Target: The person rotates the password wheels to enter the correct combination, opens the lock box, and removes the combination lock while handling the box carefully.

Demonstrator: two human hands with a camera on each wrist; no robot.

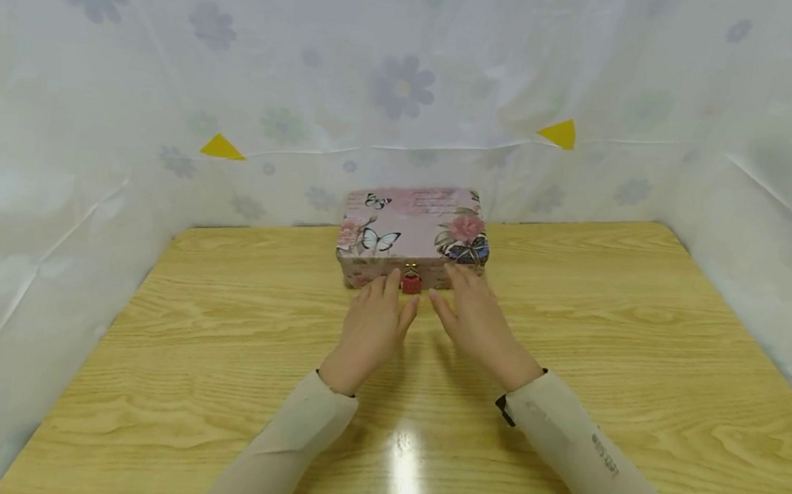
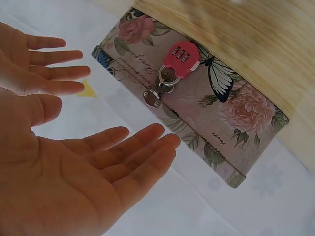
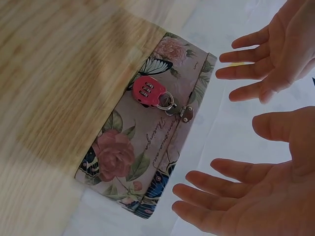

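Observation:
A pink box point(image 1: 406, 228) printed with butterflies and roses sits on the table with its lid down. From the metal clasp point(image 2: 153, 96) on its front hangs a red combination padlock point(image 1: 411, 283), its number dials visible in both wrist views. My left hand point(image 1: 373, 328) is at the box's front, left of the padlock, with fingers extended. On the other side of the padlock is my right hand point(image 1: 479, 323), fingers likewise extended. Both palms look bare in the wrist views, where a gap shows between the right fingertips point(image 3: 183, 191) and the box.
The wooden table point(image 1: 219, 357) spreads around the box, and its back edge meets a white flower-patterned sheet point(image 1: 302, 46). Similar sheeting hangs at both sides. Yellow triangular patches point(image 1: 561, 134) mark the sheet behind the box.

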